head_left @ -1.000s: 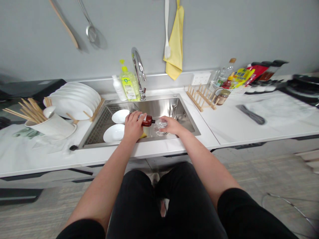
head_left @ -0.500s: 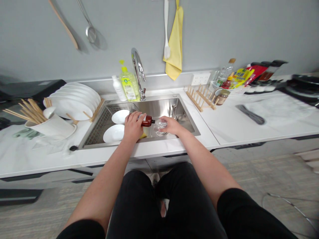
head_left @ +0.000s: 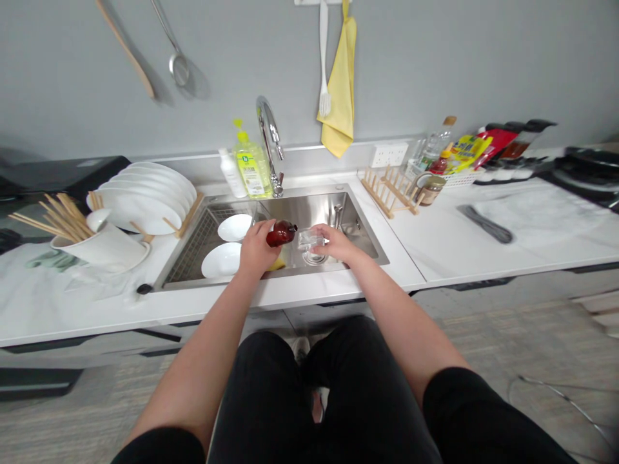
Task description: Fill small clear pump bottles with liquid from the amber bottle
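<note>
Over the sink (head_left: pixel 372 245), my left hand (head_left: pixel 256 248) is wrapped round a dark red-brown bottle (head_left: pixel 280 233), which lies tilted with its black mouth up and to the right. My right hand (head_left: pixel 334 243) grips a small clear container (head_left: pixel 309 240) just right of the bottle's mouth, apart from it. Whether it is a cup or a jar I cannot make out. Two white bowls (head_left: pixel 222 260) sit in the sink left of my left hand. A bit of yellow cloth or sponge (head_left: pixel 278 263) shows below the bottle.
A chrome faucet (head_left: pixel 269 138) rises behind the sink, beside a yellow-green soap bottle (head_left: pixel 252 167) and a white bottle (head_left: pixel 232 174). White plates (head_left: pixel 130 206) stand racked at left, near a chopstick holder (head_left: pixel 104 251). A wooden rack (head_left: pixel 391 193) and a jar (head_left: pixel 432 191) stand at right.
The bottle has turned from pointing level into the clear container to mouth-up, and its mouth has drawn away to the left. The clear container has tipped slightly in my right hand.
</note>
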`<state>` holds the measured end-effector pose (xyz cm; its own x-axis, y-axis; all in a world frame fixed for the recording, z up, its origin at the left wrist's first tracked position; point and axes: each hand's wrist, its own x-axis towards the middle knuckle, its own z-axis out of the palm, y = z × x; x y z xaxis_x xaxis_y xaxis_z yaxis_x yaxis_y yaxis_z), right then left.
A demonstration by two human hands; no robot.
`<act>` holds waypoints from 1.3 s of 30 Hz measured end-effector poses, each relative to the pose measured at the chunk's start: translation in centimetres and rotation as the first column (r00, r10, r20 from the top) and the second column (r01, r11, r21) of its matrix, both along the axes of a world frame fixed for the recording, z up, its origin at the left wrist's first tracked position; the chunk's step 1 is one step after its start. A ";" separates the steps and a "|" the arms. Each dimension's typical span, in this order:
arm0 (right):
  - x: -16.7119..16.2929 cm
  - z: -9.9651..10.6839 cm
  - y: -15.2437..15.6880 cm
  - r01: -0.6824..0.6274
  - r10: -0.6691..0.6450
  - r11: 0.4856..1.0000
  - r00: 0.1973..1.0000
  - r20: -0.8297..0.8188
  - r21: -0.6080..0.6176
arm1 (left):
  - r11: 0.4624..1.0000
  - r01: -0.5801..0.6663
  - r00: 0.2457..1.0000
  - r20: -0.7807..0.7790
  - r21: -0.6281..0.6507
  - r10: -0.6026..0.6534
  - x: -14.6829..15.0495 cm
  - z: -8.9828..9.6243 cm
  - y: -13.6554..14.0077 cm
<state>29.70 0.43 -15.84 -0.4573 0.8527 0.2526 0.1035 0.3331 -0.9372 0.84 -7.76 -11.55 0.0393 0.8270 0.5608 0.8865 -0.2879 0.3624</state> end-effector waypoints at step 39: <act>5.0 3.6 -6.9 0.192 -0.201 0.979 0.950 -0.239 -0.061 | 0.924 0.325 0.730 0.674 -0.200 -0.111 6.5 -0.5 -15.0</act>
<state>34.70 -6.44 -12.20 -0.2081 0.9303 0.3020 -0.0688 0.2941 -0.9533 7.38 -22.74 -12.03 -0.0390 0.9648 0.2602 0.3361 -0.2326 0.9127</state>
